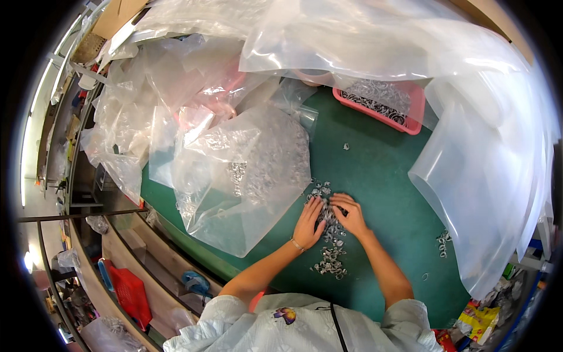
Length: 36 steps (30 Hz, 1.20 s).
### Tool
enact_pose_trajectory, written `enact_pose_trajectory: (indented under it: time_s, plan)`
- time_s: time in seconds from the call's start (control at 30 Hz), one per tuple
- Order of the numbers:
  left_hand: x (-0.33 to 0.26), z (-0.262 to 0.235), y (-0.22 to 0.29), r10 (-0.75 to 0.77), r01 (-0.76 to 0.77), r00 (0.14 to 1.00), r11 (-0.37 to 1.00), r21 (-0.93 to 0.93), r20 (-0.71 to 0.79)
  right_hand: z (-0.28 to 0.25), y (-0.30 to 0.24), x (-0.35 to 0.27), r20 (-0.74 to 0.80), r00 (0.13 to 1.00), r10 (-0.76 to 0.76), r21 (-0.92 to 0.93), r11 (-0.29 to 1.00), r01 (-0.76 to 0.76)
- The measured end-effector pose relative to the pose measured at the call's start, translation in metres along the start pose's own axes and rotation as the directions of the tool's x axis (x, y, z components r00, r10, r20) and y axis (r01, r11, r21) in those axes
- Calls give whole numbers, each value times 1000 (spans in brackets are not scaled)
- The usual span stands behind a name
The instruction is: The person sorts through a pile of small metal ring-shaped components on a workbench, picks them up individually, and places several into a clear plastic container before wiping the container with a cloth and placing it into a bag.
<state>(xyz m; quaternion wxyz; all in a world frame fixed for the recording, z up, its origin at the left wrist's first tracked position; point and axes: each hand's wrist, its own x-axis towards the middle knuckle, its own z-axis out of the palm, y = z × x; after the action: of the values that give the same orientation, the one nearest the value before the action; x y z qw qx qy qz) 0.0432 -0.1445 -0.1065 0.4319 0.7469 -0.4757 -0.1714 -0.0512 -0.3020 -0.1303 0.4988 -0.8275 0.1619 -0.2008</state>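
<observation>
Small silvery metal rings or clasps (332, 253) lie in a loose strip on the green tabletop (375, 176) in front of me. My left hand (308, 224) rests on the left side of this strip, its fingers stretched forward and the thumb apart. Across from it, my right hand (350, 216) reaches in from the right. Its fingers bend toward the thumb over the metal pieces, and what they hold is too small to make out. Left of my hands lies a big clear plastic bag (270, 158) with many similar pieces inside.
A pink tray (417, 97) of metal pieces stands at the far right. Large plastic sheeting (469, 158) drapes over the back and right. A few stray pieces (443, 243) lie at right. Shelving with a red basket (128, 293) stands at left; a yellow packet (478, 321) is at lower right.
</observation>
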Motion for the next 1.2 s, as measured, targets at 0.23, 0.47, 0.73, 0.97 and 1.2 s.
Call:
enact_pose_trajectory:
  time_s: [0.23,0.47,0.73,0.97,1.2]
  plan:
    - [22,-9,-14,-147,153,988,972,178,-44,-28,-16,76,-224,970,-95,-205,978,49]
    - [36,20,-40,-33,38,999,986,161,-36,-23,16,109,-146,987,-69,-241,970,32]
    - [36,-13,-9,34,-30,993,999,36,-114,-16,68,-24,-150,909,388,108,921,-375]
    - [31,12,-29,25,-23,991,1000,-17,130,-11,31,-15,-168,939,300,1,953,-304]
    - [-10,7,2,32,-27,998,996,-83,61,9,-18,-42,-136,904,405,298,887,-353]
